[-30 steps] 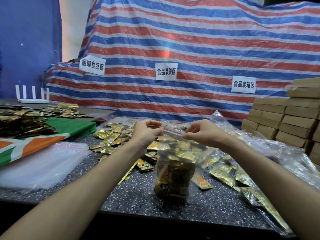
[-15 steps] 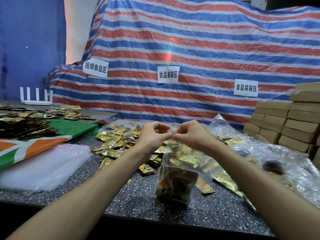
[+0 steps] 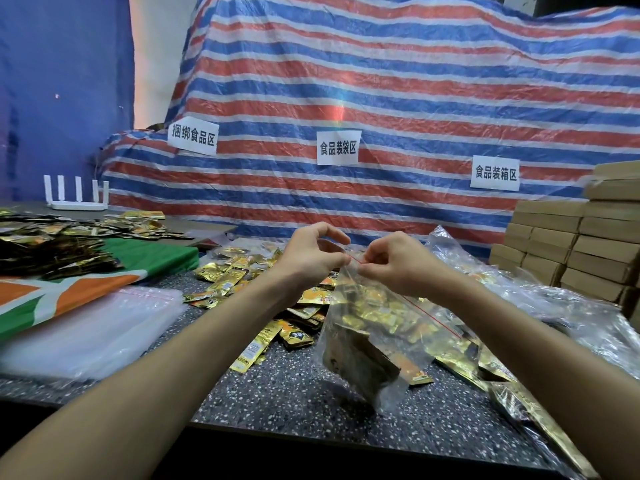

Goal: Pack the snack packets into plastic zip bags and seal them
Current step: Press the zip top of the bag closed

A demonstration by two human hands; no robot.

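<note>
A clear zip bag point(image 3: 363, 344) with gold snack packets inside hangs above the speckled table point(image 3: 294, 393), its bottom near the table top. My left hand point(image 3: 311, 258) and my right hand point(image 3: 394, 261) both pinch its top edge at the red zip line, fingertips close together. The bag tilts, its red strip running down to the right. Loose gold packets point(image 3: 242, 282) lie scattered on the table behind and left of the bag.
A stack of empty clear zip bags point(image 3: 86, 327) lies at the left on a green and orange cloth point(image 3: 69, 289). Filled clear bags point(image 3: 554, 313) pile up at the right. Cardboard boxes point(image 3: 571, 244) stand stacked at the far right. A white router point(image 3: 78, 195) sits far left.
My hands came together from about a bag's width apart to pinch the zip at one spot. The bag has tilted and swung slightly to the right.
</note>
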